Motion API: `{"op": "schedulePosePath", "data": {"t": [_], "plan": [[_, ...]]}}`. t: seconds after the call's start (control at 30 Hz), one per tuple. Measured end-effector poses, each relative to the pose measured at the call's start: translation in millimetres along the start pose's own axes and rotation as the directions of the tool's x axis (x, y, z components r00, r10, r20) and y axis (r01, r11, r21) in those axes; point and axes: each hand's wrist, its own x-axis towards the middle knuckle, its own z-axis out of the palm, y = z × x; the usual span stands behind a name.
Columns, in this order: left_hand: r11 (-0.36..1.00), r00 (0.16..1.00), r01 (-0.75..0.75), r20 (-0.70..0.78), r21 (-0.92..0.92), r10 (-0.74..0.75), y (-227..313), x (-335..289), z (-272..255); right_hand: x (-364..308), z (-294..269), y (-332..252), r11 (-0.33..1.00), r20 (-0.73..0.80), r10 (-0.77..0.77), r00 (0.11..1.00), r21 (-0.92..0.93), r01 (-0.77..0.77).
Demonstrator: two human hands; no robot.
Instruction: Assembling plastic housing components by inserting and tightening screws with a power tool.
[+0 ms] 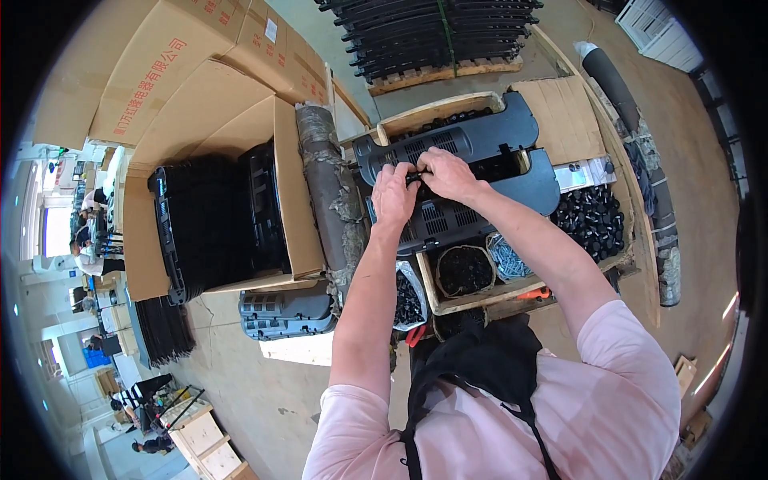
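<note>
The wooden surface (480, 302) is split into raised-edge compartments and stands in a busy workshop with a pale floor (248, 376); far to the left, people sit and stand near other benches. Two dark plastic panels (500, 128) with slotted grilles lie across the compartments, one beyond the other. Over them the left hand (392, 194) and right hand (450, 175) meet, the fingers of both closed on a small black part (414, 178) near the farther panel's near edge (whether it touches the panel cannot be told). Right of the panels are a cardboard sheet (560, 116) and a heap of black pieces (588, 222); nearer the person stand a round container (465, 270) of dark pieces and some bluish metal pins (504, 254), partly behind the right forearm. A white bag (410, 298) of black parts is beside the surface's near left corner. Along the left side, a tattered grey roll (322, 176) stands between the surface and an open carton (300, 200) packed with dark panels, with taller cartons (156, 76) behind. Beyond the surface, long black parts (440, 36) are stacked on a pallet.
</note>
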Motion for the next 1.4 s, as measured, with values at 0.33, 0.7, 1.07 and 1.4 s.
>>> {"op": "schedulePosePath", "data": {"t": [0.33, 0.7, 1.07, 1.4], "plan": [[0.912, 0.987, 0.16, 0.03, -0.378, -0.16, -9, -11, 6, -6, -20, 12, 0.576, 0.245, 0.389, 0.888, 0.687, -0.442], [0.723, 0.886, 0.363, 0.458, -0.588, -0.073, 89, -19, 27, -53, -49, 29, 0.278, -0.056, 0.431, 0.901, 0.958, -0.074], [0.669, 0.912, 0.339, 0.407, -0.662, -0.059, 143, -10, 68, -81, -79, 60, 0.376, -0.162, 0.472, 0.866, 0.926, -0.031], [0.597, 0.924, 0.333, 0.379, -0.73, -0.053, 169, 4, 95, -83, -114, 95, 0.426, -0.072, 0.444, 0.893, 0.894, -0.14]]}}
